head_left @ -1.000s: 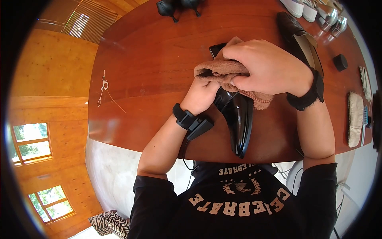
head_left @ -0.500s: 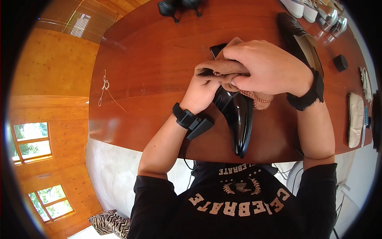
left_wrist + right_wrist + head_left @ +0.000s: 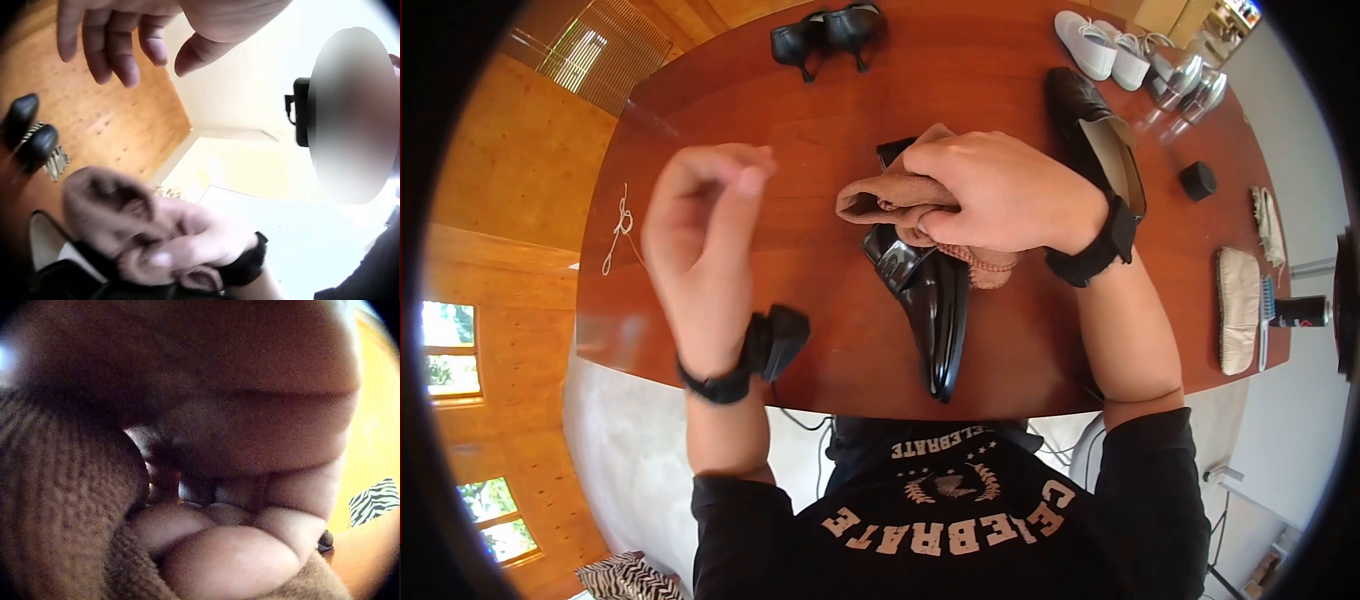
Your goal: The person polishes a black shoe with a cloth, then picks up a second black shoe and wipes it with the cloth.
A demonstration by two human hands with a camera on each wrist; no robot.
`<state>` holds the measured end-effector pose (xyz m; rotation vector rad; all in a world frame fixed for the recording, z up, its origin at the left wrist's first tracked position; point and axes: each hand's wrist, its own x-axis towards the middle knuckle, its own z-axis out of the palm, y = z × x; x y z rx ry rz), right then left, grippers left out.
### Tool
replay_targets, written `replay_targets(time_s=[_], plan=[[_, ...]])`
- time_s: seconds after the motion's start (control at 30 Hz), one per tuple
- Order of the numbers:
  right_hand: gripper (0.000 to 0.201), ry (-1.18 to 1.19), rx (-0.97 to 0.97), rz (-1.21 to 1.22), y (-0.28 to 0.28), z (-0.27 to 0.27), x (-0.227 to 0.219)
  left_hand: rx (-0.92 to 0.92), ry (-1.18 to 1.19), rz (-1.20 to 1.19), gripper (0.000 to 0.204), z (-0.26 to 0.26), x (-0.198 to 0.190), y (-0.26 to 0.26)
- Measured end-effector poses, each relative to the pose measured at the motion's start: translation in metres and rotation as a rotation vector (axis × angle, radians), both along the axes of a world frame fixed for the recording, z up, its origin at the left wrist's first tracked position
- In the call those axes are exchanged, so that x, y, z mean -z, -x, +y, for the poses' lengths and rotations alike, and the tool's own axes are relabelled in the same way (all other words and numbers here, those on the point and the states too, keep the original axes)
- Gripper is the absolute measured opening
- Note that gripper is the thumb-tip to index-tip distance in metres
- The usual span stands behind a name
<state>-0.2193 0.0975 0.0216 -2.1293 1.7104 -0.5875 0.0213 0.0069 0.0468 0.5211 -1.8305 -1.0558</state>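
Observation:
My right hand (image 3: 1012,192) grips a folded brown cloth (image 3: 892,197) over the opening of a glossy black dress shoe (image 3: 928,315). The shoe's pointed toe faces me, and the cloth and hand cover much of its upper back part. In the right wrist view, curled fingers (image 3: 231,556) hold the ribbed cloth close to the palm. My left hand (image 3: 705,235) is raised to the left of the shoe, apart from it, with nothing in it. Its fingers (image 3: 119,44) hang loosely bent in the left wrist view.
A dark loafer (image 3: 1090,125) lies beyond my right wrist. Black heels (image 3: 825,42), white sneakers (image 3: 1103,55) and silver shoes (image 3: 1190,88) stand at the far edge. To the right are a round black container (image 3: 1197,180), a beige pad (image 3: 1237,310) and a blue-bristled brush (image 3: 1266,310). String (image 3: 618,235) lies left.
My left hand has come away from the shoe and cloth and moved up and left. My right hand still grips the cloth at the shoe. The head view has shifted slightly right.

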Motion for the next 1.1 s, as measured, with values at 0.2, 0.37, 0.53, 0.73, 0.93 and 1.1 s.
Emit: replay_targets(time_s=[0.2, 0.37, 0.53, 0.73, 0.93, 1.1], plan=[[0.029, -0.037, 0.016, 0.001, -0.003, 0.001, -0.008, 0.655, -0.15, 0.264, 0.043, 0.05, -0.055, -0.042], [0.028, -0.03, 0.011, -0.021, -0.003, 0.001, -0.006, 0.961, -0.103, 0.479, 0.02, 0.07, -0.051, -0.041], [0.029, -0.017, 0.008, -0.003, -0.002, 0.0, -0.003, 1.142, -0.512, 0.204, 0.015, 0.081, -0.09, -0.058], [0.03, -0.057, 0.018, 0.004, -0.003, 0.0, -0.007, 1.153, -0.536, 0.226, 0.018, 0.085, -0.093, -0.056], [0.03, -0.08, 0.024, -0.014, -0.003, 0.0, -0.006, 1.066, -0.505, 0.25, 0.017, 0.091, -0.09, -0.067], [0.028, -0.038, 0.026, -0.006, -0.002, 0.0, -0.002, 1.12, -0.452, 0.342, 0.015, 0.089, -0.08, -0.05]])
